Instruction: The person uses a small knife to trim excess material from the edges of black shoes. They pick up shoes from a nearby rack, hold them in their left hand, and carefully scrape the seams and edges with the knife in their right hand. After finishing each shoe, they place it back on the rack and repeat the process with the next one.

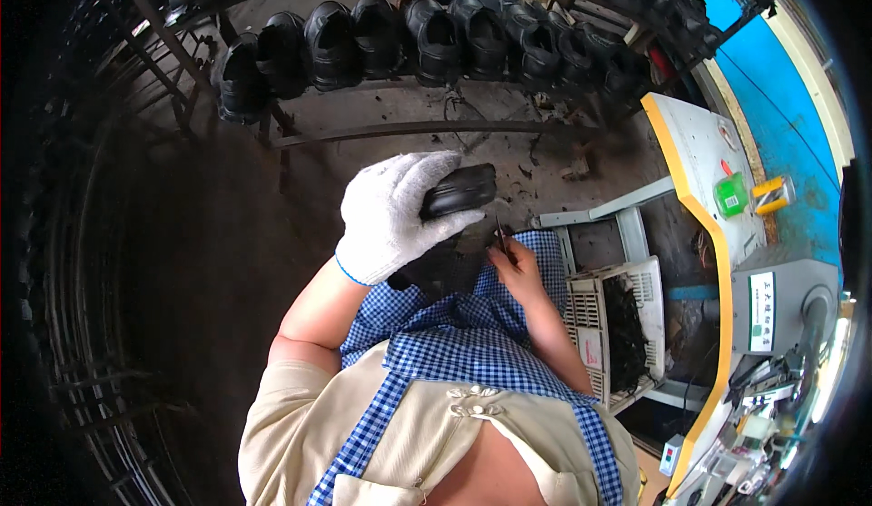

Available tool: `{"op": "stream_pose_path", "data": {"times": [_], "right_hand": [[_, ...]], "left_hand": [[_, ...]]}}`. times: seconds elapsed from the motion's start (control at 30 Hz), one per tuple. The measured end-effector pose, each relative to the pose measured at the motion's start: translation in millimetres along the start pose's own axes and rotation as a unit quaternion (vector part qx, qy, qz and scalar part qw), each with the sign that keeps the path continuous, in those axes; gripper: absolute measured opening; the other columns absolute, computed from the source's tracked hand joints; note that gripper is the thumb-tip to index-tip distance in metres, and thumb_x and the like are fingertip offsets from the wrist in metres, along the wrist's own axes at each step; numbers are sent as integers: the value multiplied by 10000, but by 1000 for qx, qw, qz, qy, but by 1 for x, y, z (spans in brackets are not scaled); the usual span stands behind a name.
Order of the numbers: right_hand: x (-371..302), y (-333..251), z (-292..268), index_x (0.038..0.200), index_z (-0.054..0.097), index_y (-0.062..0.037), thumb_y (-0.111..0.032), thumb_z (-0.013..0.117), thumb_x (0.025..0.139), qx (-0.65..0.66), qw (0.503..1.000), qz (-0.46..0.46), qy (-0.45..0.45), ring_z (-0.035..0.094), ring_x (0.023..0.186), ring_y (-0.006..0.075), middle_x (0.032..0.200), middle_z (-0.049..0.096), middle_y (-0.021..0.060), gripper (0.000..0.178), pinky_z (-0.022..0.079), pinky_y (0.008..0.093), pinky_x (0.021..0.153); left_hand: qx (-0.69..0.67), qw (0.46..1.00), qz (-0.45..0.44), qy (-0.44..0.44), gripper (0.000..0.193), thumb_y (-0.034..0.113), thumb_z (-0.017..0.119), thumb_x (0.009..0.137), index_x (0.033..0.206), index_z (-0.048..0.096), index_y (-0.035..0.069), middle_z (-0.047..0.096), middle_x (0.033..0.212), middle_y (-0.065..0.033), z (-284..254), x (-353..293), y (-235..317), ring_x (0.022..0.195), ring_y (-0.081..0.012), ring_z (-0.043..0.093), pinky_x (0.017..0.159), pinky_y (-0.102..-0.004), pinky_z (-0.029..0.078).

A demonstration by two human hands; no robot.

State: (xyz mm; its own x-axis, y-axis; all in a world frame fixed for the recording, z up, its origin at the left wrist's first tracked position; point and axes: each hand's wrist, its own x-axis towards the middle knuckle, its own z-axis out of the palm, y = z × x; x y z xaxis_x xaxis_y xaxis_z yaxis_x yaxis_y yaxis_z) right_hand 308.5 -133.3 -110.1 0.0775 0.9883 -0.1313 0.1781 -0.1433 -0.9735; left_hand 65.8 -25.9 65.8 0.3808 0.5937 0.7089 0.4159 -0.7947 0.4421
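My left hand [391,211], in a white knit glove with a blue cuff edge, is closed around a black shoe [461,190]. Its rounded, glossy end points to the right between thumb and fingers; the glove hides much of the rest. Bare and lower down on the right, my right hand [520,274] pinches a thin, dark, pointed tool [500,233], tip upward, just below the shoe. Its exact kind is too small to make out. Dark material [440,270] lies over my lap on the blue checked apron [454,352].
Ahead, a metal rack [436,132] carries a row of black shoes [331,47]. At my right stands a white crate [590,324] with black scraps inside. Beyond it, a yellow-edged workbench [722,270] holds a green container [729,194], a yellow-banded jar [772,194] and a grey machine [786,306].
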Motion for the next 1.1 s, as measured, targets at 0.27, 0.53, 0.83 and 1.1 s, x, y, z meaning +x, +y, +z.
{"op": "stream_pose_path", "data": {"times": [0.27,0.53,0.83,1.1], "right_hand": [[-12,-18,11,1191,612,-7,-195,753,842,-172,984,-38,3,652,826,165,963,697,109,421,510,301,729],[-24,-22,29,1457,298,7,-136,875,677,-68,984,-160,-32,584,1216,239,1334,571,174,981,467,361,1028],[37,-126,62,1382,408,22,-142,880,684,109,898,-427,12,641,1126,294,1207,639,207,858,527,407,930],[65,-180,98,1397,449,-81,-211,898,652,-55,876,-480,2,573,521,131,1127,678,176,879,457,270,458]], "left_hand": [[-169,975,-141,30,561,330,875,683,1070,660,-16,703,951,-156,0,-8,-11,856,-253,702,805,-344,555],[-577,642,-425,271,428,255,696,906,1249,533,56,635,1086,-86,15,-7,-60,905,-181,643,771,-328,568],[-298,926,-71,220,748,275,783,815,1426,395,85,188,1579,-202,-25,-47,18,1394,-422,339,1057,-493,424],[106,980,93,141,310,153,888,593,752,654,25,665,1118,-170,-117,-5,18,1059,-416,601,924,-501,488]]}}
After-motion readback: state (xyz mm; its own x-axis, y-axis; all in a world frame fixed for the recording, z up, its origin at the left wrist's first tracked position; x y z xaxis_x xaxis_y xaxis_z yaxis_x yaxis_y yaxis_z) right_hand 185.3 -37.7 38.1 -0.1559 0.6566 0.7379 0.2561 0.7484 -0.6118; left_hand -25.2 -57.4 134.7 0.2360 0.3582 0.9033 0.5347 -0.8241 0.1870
